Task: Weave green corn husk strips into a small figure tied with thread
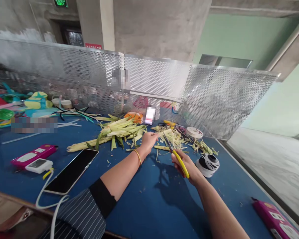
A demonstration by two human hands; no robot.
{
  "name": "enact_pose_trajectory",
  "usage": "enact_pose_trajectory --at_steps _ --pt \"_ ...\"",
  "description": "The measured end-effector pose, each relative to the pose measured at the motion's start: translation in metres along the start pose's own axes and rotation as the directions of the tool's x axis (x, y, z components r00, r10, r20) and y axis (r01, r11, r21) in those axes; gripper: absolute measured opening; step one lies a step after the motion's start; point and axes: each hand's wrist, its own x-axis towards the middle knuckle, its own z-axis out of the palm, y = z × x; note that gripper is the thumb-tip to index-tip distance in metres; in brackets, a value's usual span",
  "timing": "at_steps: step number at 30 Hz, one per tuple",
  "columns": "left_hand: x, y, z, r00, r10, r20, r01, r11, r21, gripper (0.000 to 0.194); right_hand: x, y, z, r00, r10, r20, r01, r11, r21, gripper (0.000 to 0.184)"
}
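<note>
My right hand [185, 166] is closed on a pair of scissors [181, 162] with yellow handles, blades pointing up and left over the scraps. Close to the blade tips, my left hand [149, 141] has its fingers pinched together; what lies between them is too small to make out. Beyond my left hand spreads a heap of pale green corn husks [122, 127]. Shredded husk scraps [173, 136] lie just past the scissors. A spool of white and black cord [207, 165] stands to the right of my right hand.
A smartphone [71, 171] and a magenta box [35, 156] with a white device and cable lie at left. Another magenta box [276, 215] is at front right. A perforated metal screen [156, 76] closes off the back of the blue table [144, 205]; a white tape roll [194, 132] stands near it.
</note>
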Motion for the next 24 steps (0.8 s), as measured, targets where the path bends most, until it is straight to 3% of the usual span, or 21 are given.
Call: enact_pose_trajectory --at_steps 9,17,24 --pt "0.001 -0.006 0.016 0.999 -0.033 0.015 0.032 0.998 0.06 0.02 0.015 0.009 0.0 0.998 0.035 -0.054 -0.036 0.999 -0.008 0.056" --pt "0.007 -0.011 0.015 0.996 -0.078 0.032 0.076 0.996 0.036 0.025 0.022 0.013 -0.002 0.997 -0.039 -0.07 0.03 0.992 -0.119 0.046" --pt "-0.001 -0.002 0.012 0.992 -0.115 0.044 0.116 0.993 -0.012 0.021 0.02 0.012 -0.004 0.995 -0.089 -0.05 0.079 0.98 -0.182 0.041"
